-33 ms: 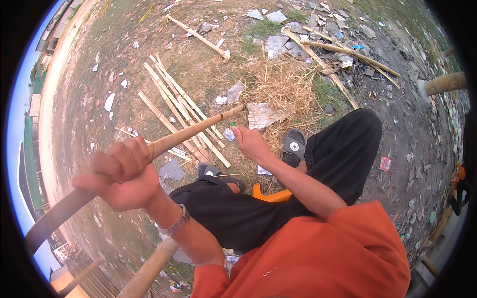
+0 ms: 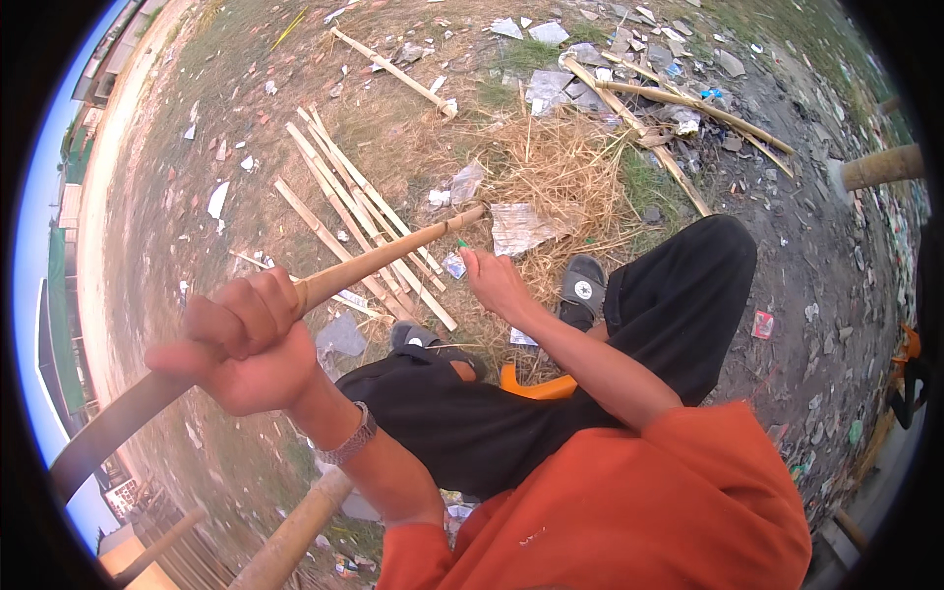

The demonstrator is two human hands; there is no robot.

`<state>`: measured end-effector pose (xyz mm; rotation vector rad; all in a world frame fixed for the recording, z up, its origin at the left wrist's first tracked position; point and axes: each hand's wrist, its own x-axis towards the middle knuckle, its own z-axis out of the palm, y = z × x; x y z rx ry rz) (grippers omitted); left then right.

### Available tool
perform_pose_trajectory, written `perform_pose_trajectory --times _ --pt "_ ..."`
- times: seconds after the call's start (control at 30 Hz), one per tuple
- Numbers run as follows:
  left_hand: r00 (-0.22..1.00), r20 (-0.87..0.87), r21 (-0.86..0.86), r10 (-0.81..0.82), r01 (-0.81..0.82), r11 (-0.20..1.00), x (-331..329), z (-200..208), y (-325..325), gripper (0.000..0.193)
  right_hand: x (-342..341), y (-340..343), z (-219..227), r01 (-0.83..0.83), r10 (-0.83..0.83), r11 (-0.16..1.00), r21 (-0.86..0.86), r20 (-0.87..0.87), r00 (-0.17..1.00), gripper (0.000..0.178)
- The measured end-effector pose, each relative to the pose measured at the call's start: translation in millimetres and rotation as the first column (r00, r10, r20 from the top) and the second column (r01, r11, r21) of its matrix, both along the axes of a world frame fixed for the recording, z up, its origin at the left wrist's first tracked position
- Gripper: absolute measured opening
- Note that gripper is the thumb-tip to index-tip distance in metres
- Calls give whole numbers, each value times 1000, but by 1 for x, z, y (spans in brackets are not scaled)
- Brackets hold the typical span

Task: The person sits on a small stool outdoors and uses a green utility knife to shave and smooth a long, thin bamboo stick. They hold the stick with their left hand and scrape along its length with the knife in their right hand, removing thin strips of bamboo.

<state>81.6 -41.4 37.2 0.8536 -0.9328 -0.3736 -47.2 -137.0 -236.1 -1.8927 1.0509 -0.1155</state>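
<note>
My left hand (image 2: pixel 251 339), with a wristwatch at its wrist, is closed around a bamboo pole (image 2: pixel 393 249) held slanting across in front of me. The pole's far end rises to the right, over the dry straw. On the near side of the fist a flat grey-brown length (image 2: pixel 123 423) extends to the lower left; whether it is the same piece I cannot tell. My right hand (image 2: pixel 500 287) is closed in a pinch just below the pole's far end, apart from it. A tiny green bit (image 2: pixel 462 243) shows at its fingertips; the rest is hidden in the fingers.
Split bamboo strips (image 2: pixel 359 206) lie on the ground ahead. Dry straw (image 2: pixel 575 172) is heaped beside a flat grey-white scrap (image 2: pixel 521 228). More bamboo pieces (image 2: pixel 688 103) cross among rubble at the far right. An orange curved piece (image 2: pixel 539 383) shows between my legs; a thick bamboo pole (image 2: pixel 295 531) stands lower left.
</note>
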Motion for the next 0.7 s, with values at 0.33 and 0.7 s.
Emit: perform_pose_trajectory --times 0.33,0.7 --pt "999 -33 -27 28 -29 999 12 1 9 54 9 -20 -18 -24 15 998 -60 -156 988 53" --pt "991 64 -21 -113 115 993 17 -3 16 57 -15 25 176 -281 205 954 102 463 862 23"
